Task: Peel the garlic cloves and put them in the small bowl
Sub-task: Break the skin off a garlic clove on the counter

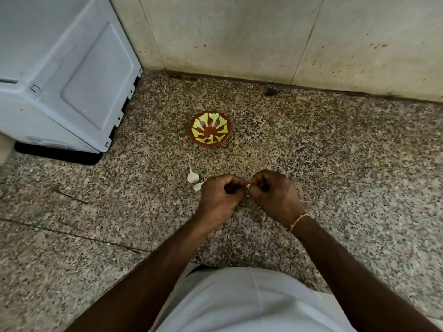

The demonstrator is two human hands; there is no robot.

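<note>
A small brown bowl with a green pattern (210,128) stands on the speckled granite counter (335,152), holding nothing that I can see. Nearer to me lies a small garlic piece with a pointed tip (192,175), and a white clove or bit of skin (198,186) peeks out beside my left hand. My left hand (219,194) and my right hand (273,192) meet just above the counter, fingers curled. Between their fingertips they pinch a garlic clove (248,186), of which only a pale sliver shows.
A grey appliance (64,75) stands at the back left on a black base. A tiled wall (263,37) closes the back, with a small dark object (271,91) at its foot. Thin dark sticks (69,196) lie on the counter at the left.
</note>
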